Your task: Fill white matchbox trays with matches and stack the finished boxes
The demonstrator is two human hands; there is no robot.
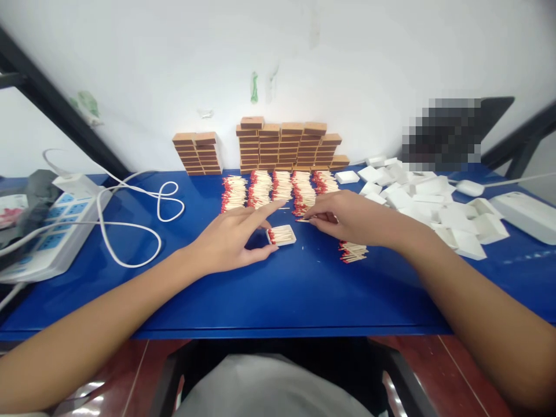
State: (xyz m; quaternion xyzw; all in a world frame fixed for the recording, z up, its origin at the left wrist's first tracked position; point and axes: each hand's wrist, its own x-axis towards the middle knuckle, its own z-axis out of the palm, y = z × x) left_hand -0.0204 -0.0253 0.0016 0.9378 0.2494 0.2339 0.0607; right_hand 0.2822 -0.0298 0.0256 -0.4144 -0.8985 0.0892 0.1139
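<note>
My left hand (237,234) steadies a small white matchbox tray (292,236) between the thumb and a finger at its left end, with the index finger stretched out above it. Inside the tray lies a layer of matches (282,234), red heads to the left. To the right, my right hand (334,215) pinches at a matchstick (301,220) on the table, just in front of several rows of red-headed matches (260,190). A smaller match pile (353,251) lies below my right wrist. One loose match (284,208) rests between the hands and the rows.
Stacked brown matchboxes (289,147) line the wall, with a shorter stack (197,153) on the left. White empty trays (417,194) are heaped at right on the blue table (278,307). A power strip (61,231) and white cables (125,263) occupy the left; a dark, blurred-out device (456,133) leans at back right.
</note>
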